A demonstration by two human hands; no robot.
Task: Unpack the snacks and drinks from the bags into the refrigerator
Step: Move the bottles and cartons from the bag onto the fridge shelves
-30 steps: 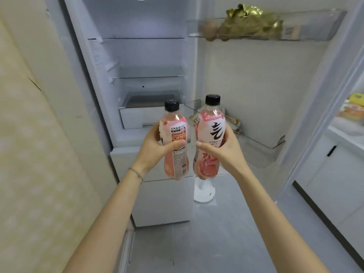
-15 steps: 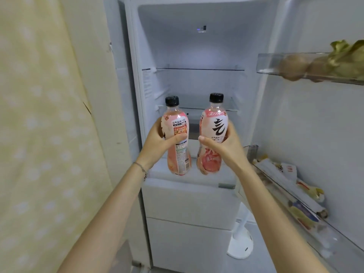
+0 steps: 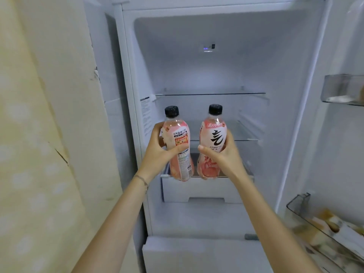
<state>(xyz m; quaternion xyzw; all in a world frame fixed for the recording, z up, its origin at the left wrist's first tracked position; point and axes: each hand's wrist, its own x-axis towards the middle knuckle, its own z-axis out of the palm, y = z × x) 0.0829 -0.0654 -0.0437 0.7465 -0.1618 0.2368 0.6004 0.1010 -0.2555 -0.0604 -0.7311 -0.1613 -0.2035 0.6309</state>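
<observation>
Two pink bottles (image 3: 178, 146), black-capped, upright in both hands (image 3: 157, 152).

Left bottle (image 3: 178, 146), right bottle (image 3: 213, 138): clear plastic, glossy pink film labels, black ribbed plastic caps (image 3: 215, 109).
Refrigerator liner (image 3: 197, 71): smooth white plastic.
Shelf (image 3: 210, 94): clear glass.
Door bin (image 3: 342, 89): transparent plastic.
Wallpaper (image 3: 39, 134): matt, cracked.
Bracelet (image 3: 142, 181): thin metal.

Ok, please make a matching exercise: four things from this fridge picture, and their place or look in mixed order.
1 left bottle
2 right bottle
3 upper glass shelf
4 lower door bin

A holds blurred packets
B big black character on label
C thin clear pane, highest of the four
D small print, orange panel on label

Pairs: 1-D, 2-B, 3-C, 4-A
</observation>
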